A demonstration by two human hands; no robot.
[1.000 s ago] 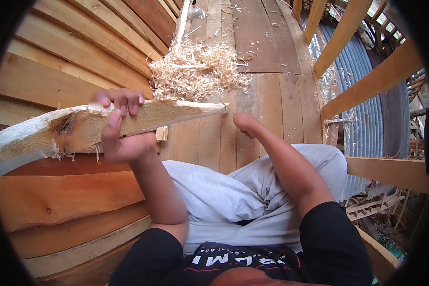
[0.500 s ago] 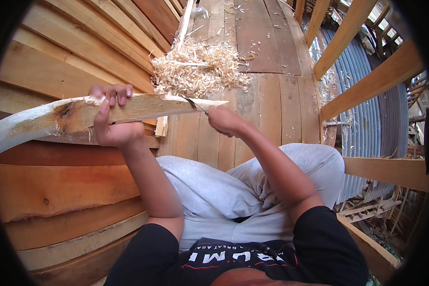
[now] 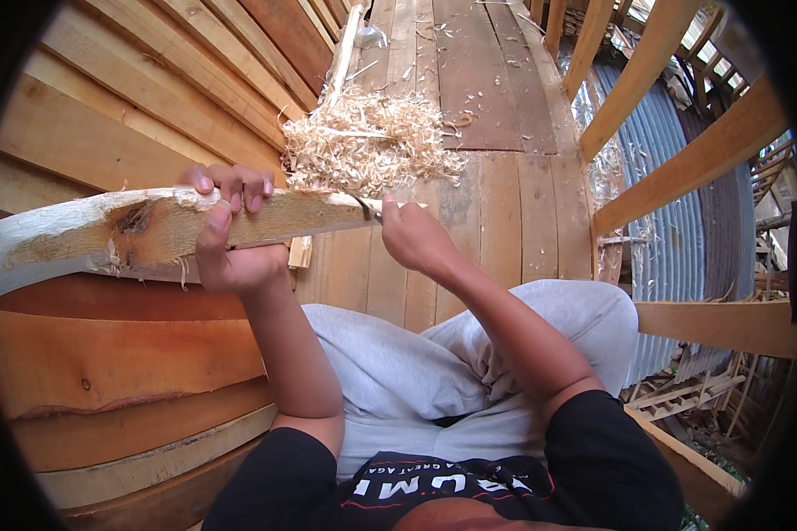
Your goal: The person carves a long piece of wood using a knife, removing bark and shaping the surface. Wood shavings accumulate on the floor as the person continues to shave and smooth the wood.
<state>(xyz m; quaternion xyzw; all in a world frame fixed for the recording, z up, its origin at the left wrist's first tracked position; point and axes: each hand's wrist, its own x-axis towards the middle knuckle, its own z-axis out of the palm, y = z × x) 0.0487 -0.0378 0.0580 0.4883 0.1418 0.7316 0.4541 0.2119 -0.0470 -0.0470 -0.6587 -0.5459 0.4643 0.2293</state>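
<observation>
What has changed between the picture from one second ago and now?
The right hand has moved left along the tapered piece of wood, bringing the knife from its pointed tip to a spot behind it. Nothing was visibly taken up or let go. The left hand still grips the wood; the pile of wood shavings stayed put.

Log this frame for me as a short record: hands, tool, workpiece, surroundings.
Left hand: grips the wood, fingers over its far edge, thumb on the face toward the camera
Right hand: closed around the knife, handle mostly hidden
Tool position: blade across the wood near its tapered right end; depth of cut cannot be told
Workpiece: long, curved toward the left, with a dark knot and frayed fibres
Floor: boards, with a heap of shavings beyond the wood
Left side: planks
Right side: slanting beams, corrugated sheets beyond
</observation>
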